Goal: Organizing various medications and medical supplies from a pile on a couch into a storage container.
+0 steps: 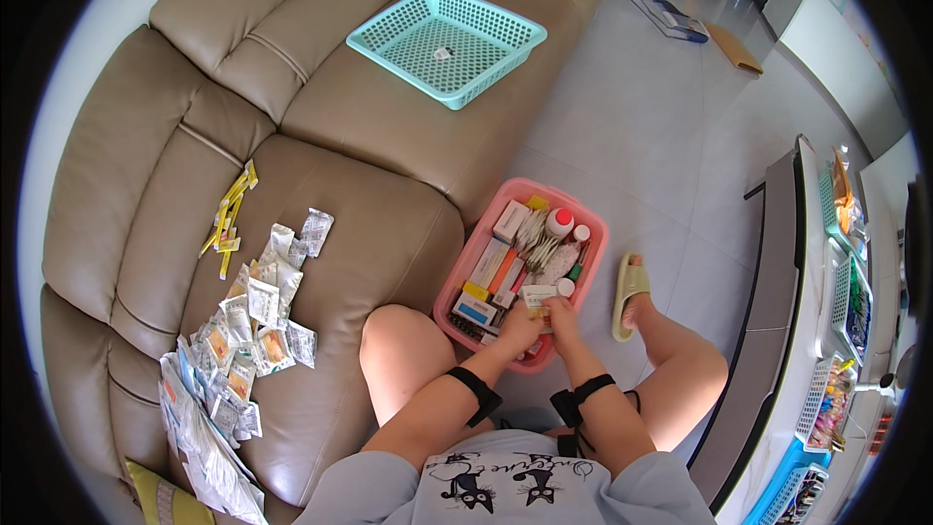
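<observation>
A pink plastic basket filled with medicine packages stands on the floor before me. Over its near end, my left hand and my right hand meet around a small white printed packet. The fingertips are partly hidden, and I cannot tell whether it is a carton or a sachet. Inside the basket are several cartons, among them a white box with a blue band. A row of upright sachets fills the middle. Beside them stand a white bottle with a red cap and a smaller white-capped bottle.
On the brown leather sofa at my left lie loose sachets, yellow stick packs and stacked flat packets. A turquoise basket holds one small item. A low cabinet with small baskets runs along the right.
</observation>
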{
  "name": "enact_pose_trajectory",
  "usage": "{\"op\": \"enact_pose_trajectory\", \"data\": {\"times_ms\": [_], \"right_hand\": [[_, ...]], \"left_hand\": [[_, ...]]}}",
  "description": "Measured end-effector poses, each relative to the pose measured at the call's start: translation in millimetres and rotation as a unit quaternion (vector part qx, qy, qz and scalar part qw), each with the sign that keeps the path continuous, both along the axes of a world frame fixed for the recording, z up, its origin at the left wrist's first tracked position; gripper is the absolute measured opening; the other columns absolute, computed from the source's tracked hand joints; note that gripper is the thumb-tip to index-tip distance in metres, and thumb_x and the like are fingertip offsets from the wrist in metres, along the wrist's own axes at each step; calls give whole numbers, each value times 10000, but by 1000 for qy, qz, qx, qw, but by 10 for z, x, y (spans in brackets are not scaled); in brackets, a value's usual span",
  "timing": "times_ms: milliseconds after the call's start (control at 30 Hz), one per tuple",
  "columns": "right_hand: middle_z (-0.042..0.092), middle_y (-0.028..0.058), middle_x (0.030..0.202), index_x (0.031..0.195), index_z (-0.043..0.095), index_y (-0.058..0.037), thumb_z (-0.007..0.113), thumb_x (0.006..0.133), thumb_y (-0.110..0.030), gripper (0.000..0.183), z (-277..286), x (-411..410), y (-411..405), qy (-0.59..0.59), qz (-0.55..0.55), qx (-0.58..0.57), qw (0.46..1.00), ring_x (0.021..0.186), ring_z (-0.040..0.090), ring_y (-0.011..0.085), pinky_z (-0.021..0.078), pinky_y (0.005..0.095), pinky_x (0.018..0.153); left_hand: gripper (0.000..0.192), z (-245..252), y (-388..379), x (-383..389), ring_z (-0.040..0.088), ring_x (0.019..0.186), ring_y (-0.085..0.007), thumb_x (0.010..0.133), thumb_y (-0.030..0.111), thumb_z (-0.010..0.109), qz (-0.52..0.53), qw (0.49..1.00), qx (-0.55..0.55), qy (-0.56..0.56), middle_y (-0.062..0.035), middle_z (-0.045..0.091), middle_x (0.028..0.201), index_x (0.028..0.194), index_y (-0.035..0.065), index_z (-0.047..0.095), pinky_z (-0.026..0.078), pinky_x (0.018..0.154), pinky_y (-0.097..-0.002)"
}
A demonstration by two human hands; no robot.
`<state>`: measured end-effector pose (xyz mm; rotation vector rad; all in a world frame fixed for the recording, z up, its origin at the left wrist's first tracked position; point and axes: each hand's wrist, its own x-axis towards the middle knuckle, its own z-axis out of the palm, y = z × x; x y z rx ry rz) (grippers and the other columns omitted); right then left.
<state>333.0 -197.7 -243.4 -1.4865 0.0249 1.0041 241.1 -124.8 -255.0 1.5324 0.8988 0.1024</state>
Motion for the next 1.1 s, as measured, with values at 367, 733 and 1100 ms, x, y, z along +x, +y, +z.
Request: {"op": "enact_pose_trajectory", "data": {"times_ms": [367,733,1100], "right_hand": [[574,71,956,1077,524,-18,497,757,-170,355,-83,176,-487,47,88,-27,995,834,542,154,441,279,728],[570,93,1078,1198,488,3,477,876,-188,375,26,200,-135,-123,189,7,974,966,549,194,448,292,824],[630,60,860,1064,588,-16,519,868,-70,215,-301,321,-167,-163,115,-24,980,714,600,131,496,264,600]], "left_hand": [[342,124,-364,110,605,902,-399,810,83,517,-78,994,46,64,-287,584,958,1079,-95,401,479,783,-432],[426,-115,68,137,632,911,-304,701,203,691,118,992,-27,-37,-163,647,990,1080,41,585,489,770,-369],[354,-536,973,162,619,879,-276,747,109,649,222,975,-13,-1,-167,623,1002,1059,-19,540,485,724,-366]]}}
